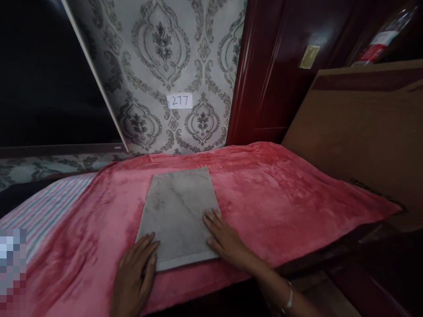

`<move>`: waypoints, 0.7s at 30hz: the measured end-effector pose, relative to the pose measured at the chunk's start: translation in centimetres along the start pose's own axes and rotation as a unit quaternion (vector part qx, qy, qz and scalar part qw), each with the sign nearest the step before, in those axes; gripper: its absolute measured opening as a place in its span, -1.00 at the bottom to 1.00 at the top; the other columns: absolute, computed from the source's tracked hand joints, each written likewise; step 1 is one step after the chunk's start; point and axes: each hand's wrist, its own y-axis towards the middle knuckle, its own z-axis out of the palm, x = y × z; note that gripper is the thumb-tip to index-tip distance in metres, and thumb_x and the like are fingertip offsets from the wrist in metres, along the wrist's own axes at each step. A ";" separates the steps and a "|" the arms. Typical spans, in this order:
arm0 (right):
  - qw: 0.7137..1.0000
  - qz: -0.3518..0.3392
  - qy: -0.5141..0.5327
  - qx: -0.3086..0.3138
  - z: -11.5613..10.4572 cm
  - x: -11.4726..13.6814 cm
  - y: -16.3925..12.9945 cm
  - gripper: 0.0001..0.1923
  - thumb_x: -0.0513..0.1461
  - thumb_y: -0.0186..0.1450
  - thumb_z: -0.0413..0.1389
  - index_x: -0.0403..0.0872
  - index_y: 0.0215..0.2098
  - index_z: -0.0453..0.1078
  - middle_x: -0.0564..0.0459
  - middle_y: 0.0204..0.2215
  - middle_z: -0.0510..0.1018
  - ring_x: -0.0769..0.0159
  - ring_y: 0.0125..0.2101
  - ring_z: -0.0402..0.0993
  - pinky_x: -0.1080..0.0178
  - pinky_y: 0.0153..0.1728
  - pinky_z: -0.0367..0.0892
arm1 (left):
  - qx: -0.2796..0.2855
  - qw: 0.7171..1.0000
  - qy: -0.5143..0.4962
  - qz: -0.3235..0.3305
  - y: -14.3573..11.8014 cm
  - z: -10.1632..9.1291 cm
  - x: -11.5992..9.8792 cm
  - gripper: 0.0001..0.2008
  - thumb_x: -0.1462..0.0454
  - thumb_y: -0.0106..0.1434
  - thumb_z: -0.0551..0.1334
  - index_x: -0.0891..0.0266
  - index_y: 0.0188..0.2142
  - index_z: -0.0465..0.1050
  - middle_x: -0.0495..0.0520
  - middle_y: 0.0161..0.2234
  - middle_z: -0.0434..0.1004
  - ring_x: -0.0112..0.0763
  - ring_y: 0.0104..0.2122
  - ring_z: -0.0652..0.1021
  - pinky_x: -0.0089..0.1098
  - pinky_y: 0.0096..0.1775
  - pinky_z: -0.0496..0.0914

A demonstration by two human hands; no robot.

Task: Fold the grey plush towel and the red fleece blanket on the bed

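A grey folded cloth lies flat on the pink plush blanket, its narrower end away from me. My left hand rests at the cloth's near left corner, fingers stretched out and partly over the edge. On the right side my right hand lies on the cloth's edge, its fingers spread and flat. Neither hand grips anything. A bracelet circles my right wrist.
A large cardboard box stands at the right, with a plastic bottle above it. A dark screen stands at the left, above striped fabric. Behind the blanket is patterned wallpaper with a paper label reading 277.
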 end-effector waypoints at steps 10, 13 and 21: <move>0.958 0.051 0.211 -0.188 0.0 -2.3 -3.2 -0.36 0.05 0.38 0.03 0.04 0.36 0.18 -0.10 0.37 0.15 0.09 0.36 0.03 -0.13 0.34 -0.05 | 0.023 0.996 -0.049 -0.077 -0.5 -0.2 -0.9 -0.70 0.19 0.37 0.10 0.09 0.01 0.51 0.10 0.09 0.54 -0.19 0.08 0.52 -0.13 0.05 0.43; 0.918 0.108 0.296 -0.240 -0.5 -3.8 -0.7 -0.18 0.13 0.25 0.14 -0.03 0.37 0.15 -0.17 0.34 0.21 0.00 0.33 0.12 -0.16 0.29 0.06 | 0.011 0.984 -0.082 -0.156 -0.8 -0.4 -1.5 -0.69 0.18 0.35 0.12 0.13 -0.03 0.55 0.16 0.13 0.50 -0.14 0.13 0.48 -0.05 0.11 0.40; 0.845 0.222 0.410 -0.261 -0.2 -3.3 2.3 -0.07 0.10 0.10 0.25 -0.02 0.35 0.16 -0.08 0.33 0.24 0.01 0.29 0.19 0.02 0.28 0.17 | -0.083 0.834 -0.326 -0.437 -0.1 -1.4 -2.0 -0.63 0.08 0.22 0.24 0.19 -0.06 0.55 0.21 0.05 0.54 -0.08 0.08 0.50 -0.07 0.15 0.34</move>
